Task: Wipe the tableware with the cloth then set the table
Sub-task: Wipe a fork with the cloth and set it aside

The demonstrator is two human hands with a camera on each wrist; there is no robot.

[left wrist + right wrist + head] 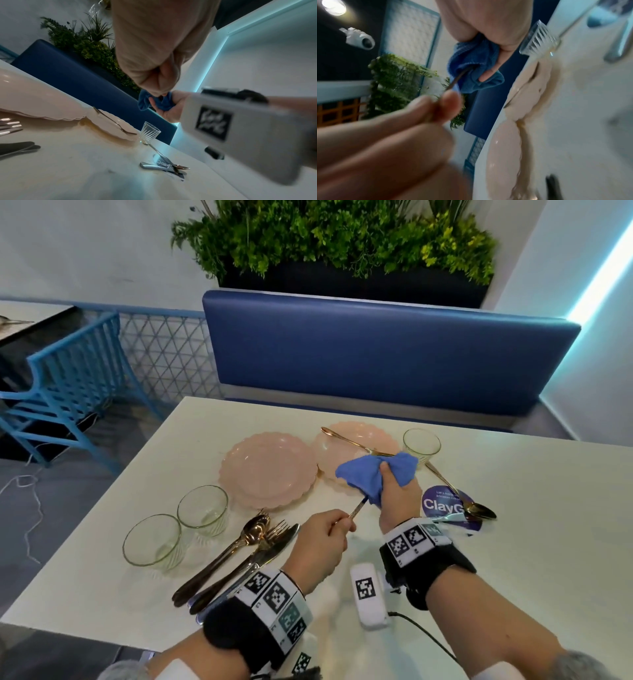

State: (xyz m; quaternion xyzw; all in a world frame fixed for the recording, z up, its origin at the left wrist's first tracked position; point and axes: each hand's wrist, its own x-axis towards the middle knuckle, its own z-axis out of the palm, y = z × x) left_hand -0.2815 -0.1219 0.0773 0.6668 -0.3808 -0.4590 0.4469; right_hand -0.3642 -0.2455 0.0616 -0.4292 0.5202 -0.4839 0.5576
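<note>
My right hand point(394, 484) grips a bunched blue cloth point(373, 470) above the table, just in front of the right pink plate point(346, 451). The cloth is wrapped round one end of a thin metal piece of cutlery point(357, 510); that end is hidden, so its kind is unclear. My left hand point(342, 524) pinches the bare handle end. The right wrist view shows the handle point(459, 79) running out of the cloth point(474, 65) to my left fingertips point(447, 102). A second pink plate point(269, 470) lies to the left. A gold fork point(349, 440) rests across the right plate.
Two ribbed glasses point(202, 510) point(152, 541) stand at the front left, a third glass point(421, 441) beyond the cloth. A gold spoon, fork and knives point(239, 556) lie beside my left wrist. Another gold spoon point(459, 494) lies over a purple sticker point(440, 503). A blue bench point(376, 354) backs the table.
</note>
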